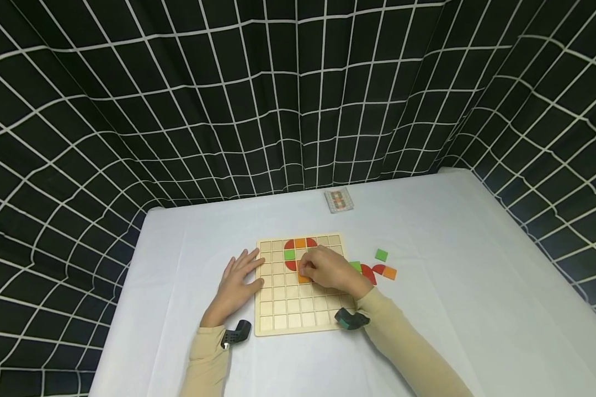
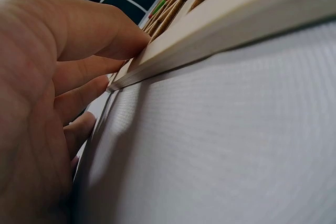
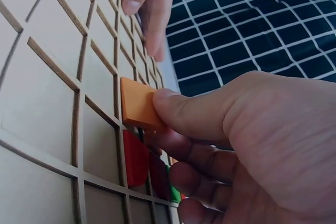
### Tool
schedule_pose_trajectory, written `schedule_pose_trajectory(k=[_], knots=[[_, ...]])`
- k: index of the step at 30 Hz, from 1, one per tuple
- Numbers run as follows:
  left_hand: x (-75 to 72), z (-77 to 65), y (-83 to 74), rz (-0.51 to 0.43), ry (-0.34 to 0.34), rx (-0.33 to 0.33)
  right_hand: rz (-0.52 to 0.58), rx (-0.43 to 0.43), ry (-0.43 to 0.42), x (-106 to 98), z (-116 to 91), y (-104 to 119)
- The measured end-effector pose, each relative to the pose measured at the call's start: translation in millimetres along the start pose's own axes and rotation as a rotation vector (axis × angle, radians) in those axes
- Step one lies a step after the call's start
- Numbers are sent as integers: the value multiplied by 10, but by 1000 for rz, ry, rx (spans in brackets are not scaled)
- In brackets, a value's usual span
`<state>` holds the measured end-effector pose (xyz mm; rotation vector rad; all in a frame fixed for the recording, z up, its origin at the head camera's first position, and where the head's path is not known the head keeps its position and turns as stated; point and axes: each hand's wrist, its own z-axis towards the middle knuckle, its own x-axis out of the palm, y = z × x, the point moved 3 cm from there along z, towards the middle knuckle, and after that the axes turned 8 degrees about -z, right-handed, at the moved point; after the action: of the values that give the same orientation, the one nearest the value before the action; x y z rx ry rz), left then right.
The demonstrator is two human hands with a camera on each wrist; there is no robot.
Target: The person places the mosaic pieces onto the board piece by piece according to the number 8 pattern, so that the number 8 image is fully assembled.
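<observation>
A pale wooden board (image 1: 273, 322) divided into square cells lies on the white table. My right hand (image 1: 330, 268) is over its upper middle, pinching an orange square tile (image 3: 140, 103) between thumb and fingers; the tile is tilted against the grid. Around it on the board lie red rounded tiles (image 1: 289, 244), an orange square (image 1: 300, 242) and a green square (image 1: 290, 255). Part of this group is hidden under the right hand. My left hand (image 1: 235, 286) rests at the board's left edge, fingers spread, with the thumb and fingertips touching the rim (image 2: 173, 51).
Several loose tiles lie right of the board, among them a green square (image 1: 381, 255), a red rounded piece (image 1: 368, 274) and an orange square (image 1: 389, 273). A card with a printed pattern (image 1: 339, 199) is at the table's back edge, before a black gridded curtain (image 1: 258, 110).
</observation>
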<state>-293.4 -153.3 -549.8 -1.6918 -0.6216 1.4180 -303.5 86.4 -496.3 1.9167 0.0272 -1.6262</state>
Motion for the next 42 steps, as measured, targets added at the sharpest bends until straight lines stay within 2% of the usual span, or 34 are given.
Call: schedule_pose_trajectory(k=[6,16,23,29,35,39,42], knots=[[1,2,12,-3,12,-6,-21,-10,-3,26,2,2],[-18,-3,-20,-29,23,-12,-60,42,-8,18,-24,34],[-15,0,-20,-32,17,-6,-18,34,-4,-13,-15,21],[-7,1,-22,-34,-9,20,62,33,14,-162,-55,9],[-3,-3,-11,-24,-3,13,93,1,-12,-383,-145,-52],[-3,-3,-15,-15,0,14,91,40,-12,-522,-214,-149],[-1,-2,-18,-14,0,13,85,105,2,-608,-263,-246]])
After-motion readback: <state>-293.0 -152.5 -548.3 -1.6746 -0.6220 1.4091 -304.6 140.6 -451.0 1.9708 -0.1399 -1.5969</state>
